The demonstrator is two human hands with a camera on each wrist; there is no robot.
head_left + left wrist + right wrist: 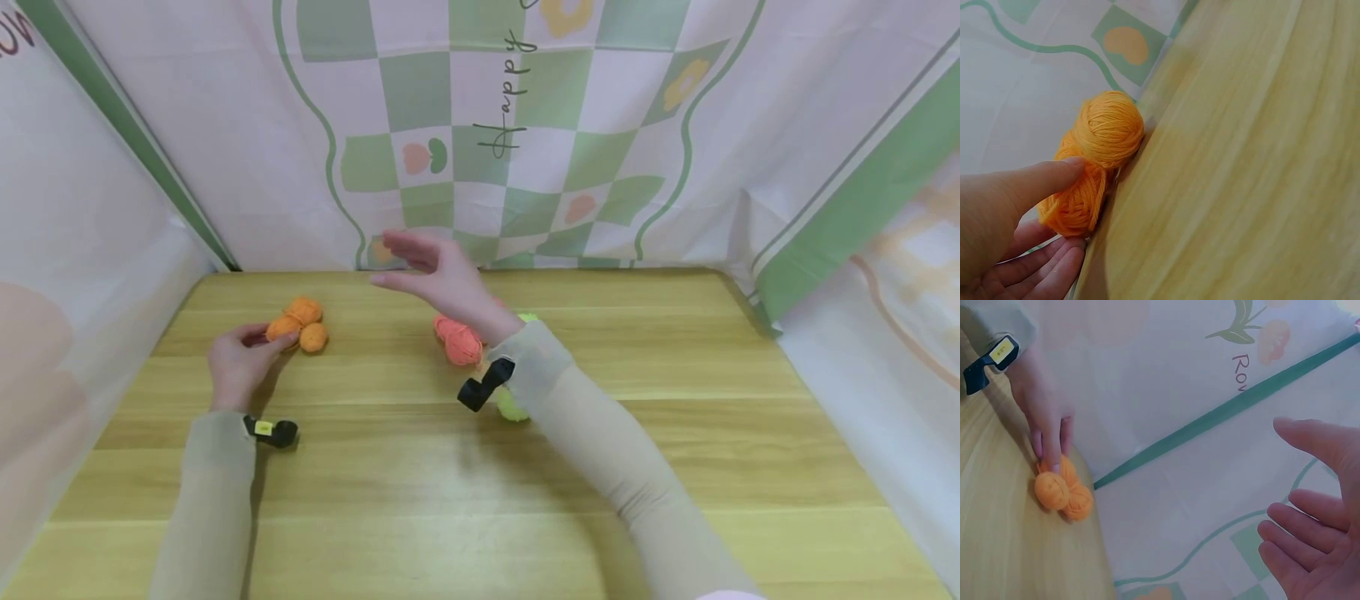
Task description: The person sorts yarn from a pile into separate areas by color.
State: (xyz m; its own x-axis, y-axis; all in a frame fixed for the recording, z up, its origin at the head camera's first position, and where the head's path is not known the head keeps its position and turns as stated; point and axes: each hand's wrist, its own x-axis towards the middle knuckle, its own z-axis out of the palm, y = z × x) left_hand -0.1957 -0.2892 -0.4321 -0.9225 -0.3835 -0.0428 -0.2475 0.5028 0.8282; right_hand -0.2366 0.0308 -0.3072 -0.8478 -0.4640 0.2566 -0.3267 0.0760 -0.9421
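near coral yarn (459, 343), headcam only, right hand (450, 282) gapes; left hand (243, 360) pinches orange yarn (1079, 203).

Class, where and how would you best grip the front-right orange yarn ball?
Grip the front-right ball around its round middle, probably from the right: that side is free, while the other orange balls and the left hand crowd its left and back.

Head view bright, soft glare on table (450, 500) at 6 o'clock, shadow under right sleeve (622, 433) at 5. Left wrist view dimmer, table grain smeared. Right wrist view hazy, blown-out corner at 2 o'clock.
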